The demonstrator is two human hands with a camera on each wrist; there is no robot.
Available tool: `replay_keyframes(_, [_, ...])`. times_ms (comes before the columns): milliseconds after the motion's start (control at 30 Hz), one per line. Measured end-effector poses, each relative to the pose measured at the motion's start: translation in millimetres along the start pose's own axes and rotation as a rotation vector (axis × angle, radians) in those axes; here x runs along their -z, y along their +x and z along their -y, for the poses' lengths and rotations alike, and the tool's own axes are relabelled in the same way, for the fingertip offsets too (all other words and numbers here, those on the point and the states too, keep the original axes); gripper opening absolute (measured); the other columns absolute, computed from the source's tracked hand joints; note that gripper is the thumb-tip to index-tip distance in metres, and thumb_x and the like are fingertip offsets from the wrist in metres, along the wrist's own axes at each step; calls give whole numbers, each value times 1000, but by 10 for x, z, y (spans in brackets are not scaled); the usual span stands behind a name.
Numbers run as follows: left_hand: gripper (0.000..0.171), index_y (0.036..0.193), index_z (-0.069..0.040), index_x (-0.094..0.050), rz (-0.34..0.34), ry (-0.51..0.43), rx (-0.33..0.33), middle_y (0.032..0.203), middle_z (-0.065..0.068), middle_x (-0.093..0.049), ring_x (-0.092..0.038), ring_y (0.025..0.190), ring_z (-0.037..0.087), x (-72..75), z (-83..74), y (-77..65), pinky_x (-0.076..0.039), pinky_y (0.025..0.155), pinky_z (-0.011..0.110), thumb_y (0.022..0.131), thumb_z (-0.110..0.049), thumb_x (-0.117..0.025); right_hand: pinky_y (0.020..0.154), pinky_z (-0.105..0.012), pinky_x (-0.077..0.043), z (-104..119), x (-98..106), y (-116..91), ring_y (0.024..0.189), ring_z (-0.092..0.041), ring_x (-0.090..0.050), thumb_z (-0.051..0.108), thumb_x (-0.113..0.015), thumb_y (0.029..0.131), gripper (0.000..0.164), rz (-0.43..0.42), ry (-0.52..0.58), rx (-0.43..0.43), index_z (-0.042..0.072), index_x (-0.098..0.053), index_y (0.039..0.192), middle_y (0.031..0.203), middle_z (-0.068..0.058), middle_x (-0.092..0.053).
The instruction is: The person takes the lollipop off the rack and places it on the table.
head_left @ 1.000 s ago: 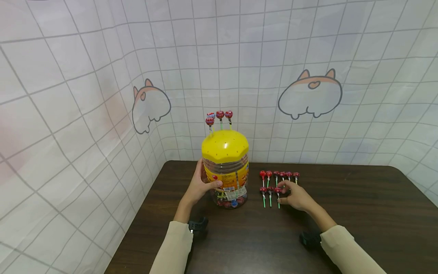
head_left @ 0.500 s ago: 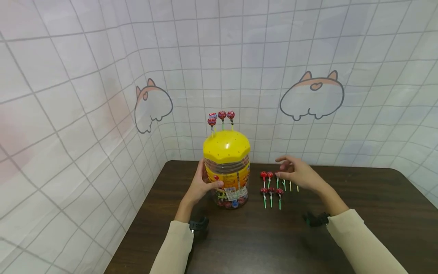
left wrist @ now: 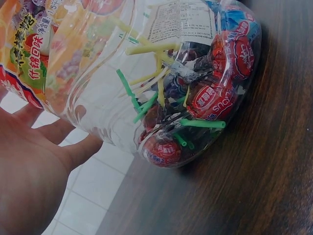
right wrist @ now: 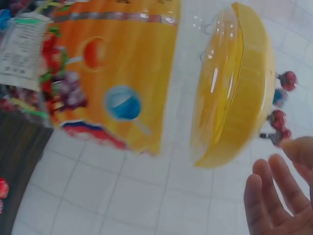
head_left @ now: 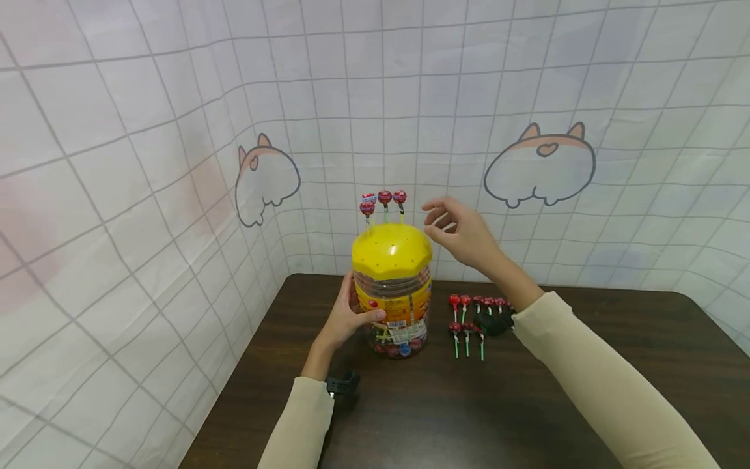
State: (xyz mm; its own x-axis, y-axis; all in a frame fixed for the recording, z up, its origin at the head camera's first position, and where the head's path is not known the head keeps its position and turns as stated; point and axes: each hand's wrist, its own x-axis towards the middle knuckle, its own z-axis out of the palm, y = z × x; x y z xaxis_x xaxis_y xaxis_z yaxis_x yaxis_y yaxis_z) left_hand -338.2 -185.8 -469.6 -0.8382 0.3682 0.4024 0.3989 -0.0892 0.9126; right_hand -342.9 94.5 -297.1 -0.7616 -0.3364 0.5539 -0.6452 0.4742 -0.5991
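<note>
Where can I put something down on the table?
There's bare table in front of the jar, between the left sleeve and the right sleeve, and another patch right of the right sleeve. It's crowded beside the jar: lollipops lie in rows on its right, and the left hand grips its left.

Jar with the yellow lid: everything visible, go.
Clear, plastic-looking jar, standing upright on the dark table. Glossy yellow domed lid, scalloped edge, dotted with small apparent holes; four lollipops stand in it. Orange-yellow printed label, white text panel. Wrapped candies and green and yellow sticks show inside, near the base. The left hand grips its left side.
</note>
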Motion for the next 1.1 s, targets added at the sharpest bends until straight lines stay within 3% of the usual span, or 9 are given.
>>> replay_keyframes(300, [94,158,-33,-20,12,-9,-15,149,5,-47,-56,131,22,-2,3,4,-50,111,48,89,-18,-82,90,-48,-61,37,-252,418,98,-33,-70,6,-67,97,54,-24,-24,-22,13,-47,147,118,-17,-69])
replay_keyframes(633, [96,159,-34,-20,11,-4,-3,149,5,-48,-57,129,22,-19,12,7,-52,108,44,88,-17,-82,87,-47,-61,1,-353,455,92,-31,-69,5,-66,97,48,-65,4,-23,12,-52,143,107,-17,-74])
replay_keyframes(800, [95,159,-32,-20,10,-9,-18,149,6,-48,-57,130,21,-14,13,9,-52,109,44,88,-17,-82,85,-46,-61,32,-347,463,90,-30,-71,6,-65,99,47,-127,36,3,14,-51,143,107,-16,-73])
replay_keyframes(1100, [97,159,-34,-19,13,-11,-13,149,6,-48,-57,129,23,0,11,-1,-53,106,43,88,-17,-82,71,-22,-58,114,-235,397,81,-29,-70,6,-65,97,49,-191,116,16,12,-52,144,104,-16,-70])
